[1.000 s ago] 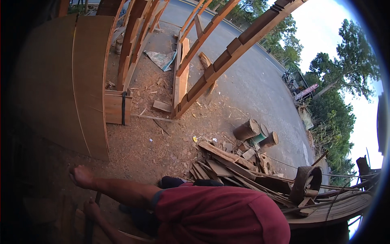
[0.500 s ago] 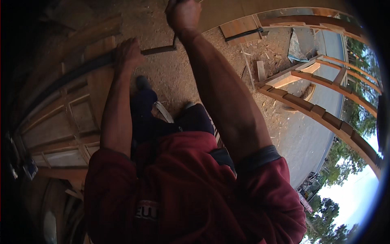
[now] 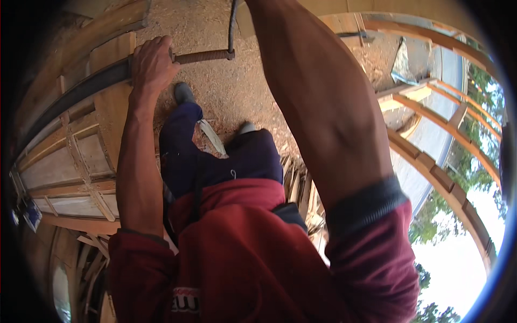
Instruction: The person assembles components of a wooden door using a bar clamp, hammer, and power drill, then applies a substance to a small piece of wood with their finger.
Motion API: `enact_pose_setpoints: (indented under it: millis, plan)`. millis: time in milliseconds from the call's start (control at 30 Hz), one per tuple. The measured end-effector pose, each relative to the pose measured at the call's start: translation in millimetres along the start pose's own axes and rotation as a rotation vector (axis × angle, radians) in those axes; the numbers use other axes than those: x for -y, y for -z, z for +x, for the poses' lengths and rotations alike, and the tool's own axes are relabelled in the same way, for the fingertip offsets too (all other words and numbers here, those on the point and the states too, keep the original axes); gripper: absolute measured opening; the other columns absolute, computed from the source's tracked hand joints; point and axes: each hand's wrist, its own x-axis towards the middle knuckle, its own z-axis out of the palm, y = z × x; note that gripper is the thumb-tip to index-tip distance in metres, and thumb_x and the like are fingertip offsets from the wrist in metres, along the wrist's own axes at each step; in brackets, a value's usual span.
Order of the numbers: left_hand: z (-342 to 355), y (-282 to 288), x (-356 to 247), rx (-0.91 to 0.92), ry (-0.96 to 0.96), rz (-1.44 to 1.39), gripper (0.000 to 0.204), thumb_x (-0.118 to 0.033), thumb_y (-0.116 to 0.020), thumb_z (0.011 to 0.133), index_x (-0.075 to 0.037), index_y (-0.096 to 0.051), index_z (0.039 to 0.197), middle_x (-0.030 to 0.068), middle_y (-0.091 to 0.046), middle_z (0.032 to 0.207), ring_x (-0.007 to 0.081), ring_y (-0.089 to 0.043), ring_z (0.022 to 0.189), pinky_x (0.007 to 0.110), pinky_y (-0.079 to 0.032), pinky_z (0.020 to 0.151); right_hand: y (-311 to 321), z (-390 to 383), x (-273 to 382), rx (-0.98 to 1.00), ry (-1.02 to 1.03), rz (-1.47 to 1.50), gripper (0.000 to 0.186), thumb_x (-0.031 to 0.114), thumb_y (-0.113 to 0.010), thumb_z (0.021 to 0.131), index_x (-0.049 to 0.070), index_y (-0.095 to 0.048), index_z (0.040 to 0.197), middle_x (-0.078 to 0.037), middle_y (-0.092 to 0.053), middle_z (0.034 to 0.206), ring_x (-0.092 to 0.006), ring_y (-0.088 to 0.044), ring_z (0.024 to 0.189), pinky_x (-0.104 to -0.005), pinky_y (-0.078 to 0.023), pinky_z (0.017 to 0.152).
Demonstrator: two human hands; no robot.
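A long dark metal bar clamp point(image 3: 81, 92) lies across a panelled wooden door point(image 3: 51, 164) on the left. My left hand point(image 3: 152, 63) is closed round the clamp's near end, its fingers over the bar. From there a rusty threaded screw point(image 3: 203, 56) sticks out to the right. A thin dark crank handle point(image 3: 231, 29) rises from the screw's tip and runs out at the top edge. Beside that handle, my right arm reaches up to the top edge; only the wrist end of my right hand point(image 3: 269, 4) shows, and its fingers are cut off.
Wood shavings cover the ground point(image 3: 242, 91) around my feet. Curved wooden frames point(image 3: 431, 169) stand at the right, near a paved road point(image 3: 423, 140). Offcuts of wood point(image 3: 299, 183) lie close beside my right leg. A wooden sheet point(image 3: 371, 6) spans the top right.
My right hand has moved up and mostly out of view. The crank handle now points upward, and the screw shows more fully. My left hand stays on the clamp; the view has shifted.
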Motion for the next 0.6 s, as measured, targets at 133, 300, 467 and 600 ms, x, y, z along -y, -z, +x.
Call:
enact_pose_setpoints:
  millis: [133, 300, 467, 600]
  plan:
    - [-2.0, 2.7, -4.8, 0.024, 0.029, -0.114, 0.031, -0.012, -0.076, 0.073, -0.005, -0.065, 0.102, 0.0136, -0.066, 0.106, 0.0315, -0.060, 0.109, 0.044, -0.042, 0.098, -10.0, -0.1, -20.3, -0.059, -0.016, -0.091, 0.031, 0.029, -0.054, 0.096, 0.003, -0.070, 0.096, -0.029, -0.070, 0.093, -0.0493, -0.067, 0.093, -0.0545, -0.054, 0.081]
    - [2.1, 24.4, -0.1, 0.177, 0.077, -0.084, 0.039, -0.015, -0.076, 0.077, -0.003, -0.065, 0.113, 0.0138, -0.065, 0.112, 0.0301, -0.057, 0.113, 0.042, -0.038, 0.103, 27.5, -22.8, 1.1, 0.594, 0.235, -0.280, 0.045, 0.045, -0.047, 0.101, 0.006, -0.069, 0.105, -0.028, -0.070, 0.101, -0.0466, -0.067, 0.099, -0.0548, -0.052, 0.087]
    - [3.2, 34.2, -1.5, 0.188, 0.071, -0.099, 0.043, -0.024, -0.078, 0.077, -0.005, -0.066, 0.114, 0.0137, -0.064, 0.114, 0.0297, -0.056, 0.116, 0.044, -0.037, 0.104, 32.3, -77.2, -22.4, 1.145, -0.003, -0.131, 0.073, 0.063, -0.030, 0.103, 0.012, -0.036, 0.155, -0.027, -0.060, 0.133, -0.0430, -0.055, 0.128, -0.0567, -0.039, 0.109]
    - [9.9, 29.7, -3.8, 0.203, 0.100, -0.091, 0.040, -0.029, -0.075, 0.077, -0.007, -0.068, 0.110, 0.0123, -0.066, 0.116, 0.0285, -0.057, 0.116, 0.044, -0.038, 0.103, 19.6, -115.4, -87.6, 1.075, 0.053, -0.041, 0.076, 0.063, -0.030, 0.104, 0.008, -0.033, 0.156, -0.026, -0.059, 0.136, -0.0424, -0.050, 0.134, -0.0472, -0.037, 0.113]
